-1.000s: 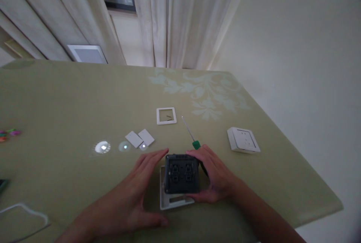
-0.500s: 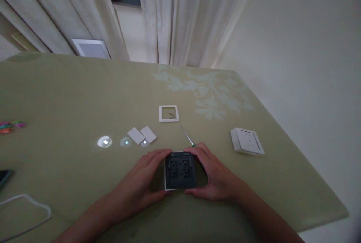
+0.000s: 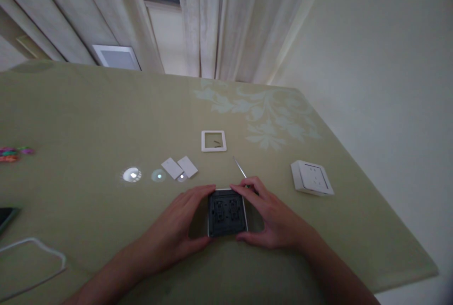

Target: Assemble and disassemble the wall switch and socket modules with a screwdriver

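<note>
A dark square switch module (image 3: 226,211) sits in a white backing plate on the green table (image 3: 88,121), near the front edge. My left hand (image 3: 180,225) grips its left side, fingers curled over the top corner. My right hand (image 3: 267,215) grips its right side the same way. A screwdriver (image 3: 240,168) lies just beyond my right fingers, its green handle mostly hidden.
Beyond the hands lie a white square frame (image 3: 213,140), two small white rocker covers (image 3: 179,167), and a white socket (image 3: 312,177) to the right. A white cable (image 3: 35,262) and a dark device (image 3: 7,216) lie at the left. The table edge runs along the right.
The dark module has come down onto the white plate, which now shows only as a thin rim. My left hand closed in from an open reach onto the module's left side.
</note>
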Available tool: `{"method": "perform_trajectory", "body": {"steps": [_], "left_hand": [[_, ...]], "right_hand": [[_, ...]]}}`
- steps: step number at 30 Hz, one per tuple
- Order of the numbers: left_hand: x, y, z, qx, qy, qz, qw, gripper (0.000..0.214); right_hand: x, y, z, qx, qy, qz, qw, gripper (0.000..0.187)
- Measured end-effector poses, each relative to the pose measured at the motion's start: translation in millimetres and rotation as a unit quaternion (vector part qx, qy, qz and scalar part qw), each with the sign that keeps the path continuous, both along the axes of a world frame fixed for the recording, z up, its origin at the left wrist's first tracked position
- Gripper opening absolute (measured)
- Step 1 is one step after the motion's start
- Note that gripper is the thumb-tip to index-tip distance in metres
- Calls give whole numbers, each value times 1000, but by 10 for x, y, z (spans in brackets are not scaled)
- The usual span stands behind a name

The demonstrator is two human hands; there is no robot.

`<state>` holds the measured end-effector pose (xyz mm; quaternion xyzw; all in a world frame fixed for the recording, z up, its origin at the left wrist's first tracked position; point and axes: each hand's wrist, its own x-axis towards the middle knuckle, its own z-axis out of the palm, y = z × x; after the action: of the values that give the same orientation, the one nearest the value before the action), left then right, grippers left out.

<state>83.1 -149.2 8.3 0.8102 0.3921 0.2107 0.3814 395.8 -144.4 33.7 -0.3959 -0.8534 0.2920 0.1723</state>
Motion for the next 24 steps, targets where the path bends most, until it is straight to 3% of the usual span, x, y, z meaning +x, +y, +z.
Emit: {"method": "perform_trajectory", "body": {"steps": [9, 18, 22, 24], "left_hand": [[19, -16, -1, 30, 2, 29, 999, 81], [54, -26, -56, 40, -19, 46, 998, 80], [30, -12, -25, 63, -24, 39, 997, 100], [40, 57, 38, 88, -28, 48, 995, 95]], "right_hand": [[-21, 4, 26, -20, -36, -20, 999, 98], [59, 67, 17, -13, -24, 15, 999, 97], [76, 77, 8, 1, -8, 12, 1000, 103], [91, 90, 8, 8, 12, 4, 1000, 103]]}}
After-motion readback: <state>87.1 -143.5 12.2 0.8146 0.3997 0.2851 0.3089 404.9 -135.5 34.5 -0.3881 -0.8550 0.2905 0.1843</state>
